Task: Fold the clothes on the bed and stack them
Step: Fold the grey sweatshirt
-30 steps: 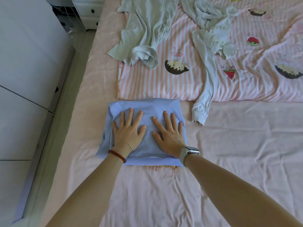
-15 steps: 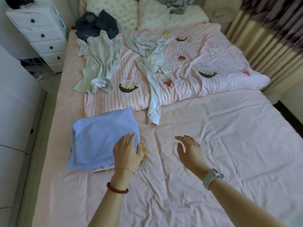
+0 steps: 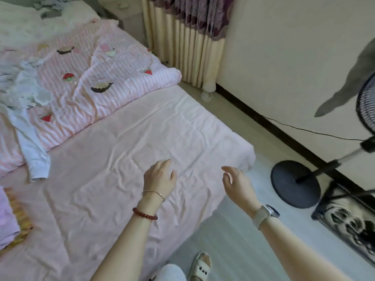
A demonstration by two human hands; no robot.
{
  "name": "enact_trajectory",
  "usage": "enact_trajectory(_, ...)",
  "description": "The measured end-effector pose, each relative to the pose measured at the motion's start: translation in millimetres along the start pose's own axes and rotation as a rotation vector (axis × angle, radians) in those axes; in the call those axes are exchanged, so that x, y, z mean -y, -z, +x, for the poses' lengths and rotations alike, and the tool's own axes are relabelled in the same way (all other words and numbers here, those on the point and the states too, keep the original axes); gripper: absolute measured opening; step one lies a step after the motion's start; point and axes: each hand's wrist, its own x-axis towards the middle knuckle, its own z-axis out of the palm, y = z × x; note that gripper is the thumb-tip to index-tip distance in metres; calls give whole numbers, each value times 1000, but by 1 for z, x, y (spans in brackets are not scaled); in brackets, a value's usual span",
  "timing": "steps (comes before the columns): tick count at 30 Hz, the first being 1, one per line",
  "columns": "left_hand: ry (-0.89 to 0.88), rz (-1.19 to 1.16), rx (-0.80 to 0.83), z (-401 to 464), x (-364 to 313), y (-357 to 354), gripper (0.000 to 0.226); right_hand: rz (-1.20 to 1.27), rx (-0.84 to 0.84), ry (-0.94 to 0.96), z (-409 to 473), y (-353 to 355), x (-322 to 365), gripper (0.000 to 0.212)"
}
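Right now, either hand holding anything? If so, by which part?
Nothing is held. The left hand and right hand are both open with relaxed fingers, over the pink sheet.

No readable text — no labels, no numbers

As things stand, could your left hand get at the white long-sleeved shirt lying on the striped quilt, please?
Probably yes. The left hand hovers open and empty over the pink bedsheet, and only bare sheet lies between it and the cuff of the white long-sleeved shirt, which trails off the pink striped quilt. It would take a stretch across.
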Motion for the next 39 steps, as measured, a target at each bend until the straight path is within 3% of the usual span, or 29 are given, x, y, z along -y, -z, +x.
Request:
enact_trajectory(5, -84, 43, 74, 76, -99, -35, 63, -33, -35, -97, 58, 64, -75, 36)
enact_trajectory(7, -89, 56, 93, 109, -122, -47, 55, -48, -20, -100, 92, 81, -97, 37)
enact_trajectory(9, -60, 45, 79, 147, -139, -59, 44, -71, 17, -94, 133, 98, -113, 37)
enact_trajectory(14, 58, 10, 90, 252, -176, -81, 43, -146, 102, -58, 258, 144, -142, 35)
enact_trajectory(16, 122, -18, 89, 291, -194, -81, 44, -183, 159, -10, 306, 162, -147, 25)
enact_trajectory(18, 151, -20, 63, 329, -215, -76, 44, -231, 185, 41, 354, 180, -145, 12)
enact_trajectory(25, 266, -21, -29, 425, -251, -60, 37, -242, 245, 209, 506, 212, -126, 29)
enact_trajectory(33, 625, -65, -80, 532, -265, -68, 43, -325, 462, 307, 691, 224, -115, 17)
enact_trajectory(39, 658, -129, -110, 655, -295, -51, 42, -354, 499, 427, 797, 246, -86, 28)
